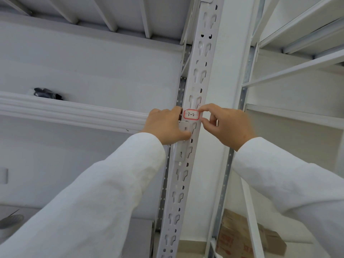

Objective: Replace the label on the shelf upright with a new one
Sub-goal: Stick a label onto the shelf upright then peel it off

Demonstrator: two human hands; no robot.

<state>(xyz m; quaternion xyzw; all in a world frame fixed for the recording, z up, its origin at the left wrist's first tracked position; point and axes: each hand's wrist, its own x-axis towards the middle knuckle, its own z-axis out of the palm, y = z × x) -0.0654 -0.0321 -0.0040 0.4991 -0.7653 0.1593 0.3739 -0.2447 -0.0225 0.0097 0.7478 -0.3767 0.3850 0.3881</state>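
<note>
The label (191, 114), white with a red border and handwritten "3-2", sits on the front face of the perforated white shelf upright (200, 58), just above a keyhole slot. The left hand (166, 125) wraps the upright's left edge, fingers curled round it, one fingertip at the label's left border. The right hand (228, 123) pinches the label's right edge between thumb and forefinger. Both sleeves (104, 192) are white. A cardboard box (242, 237) lies at lower right.

A small white paper label with a red border (191, 115) read "3-2" in black handwriting, stuck on the white perforated metal shelf upright (200, 58). Red print on a brown cardboard box (240, 237) was illegible.
</note>
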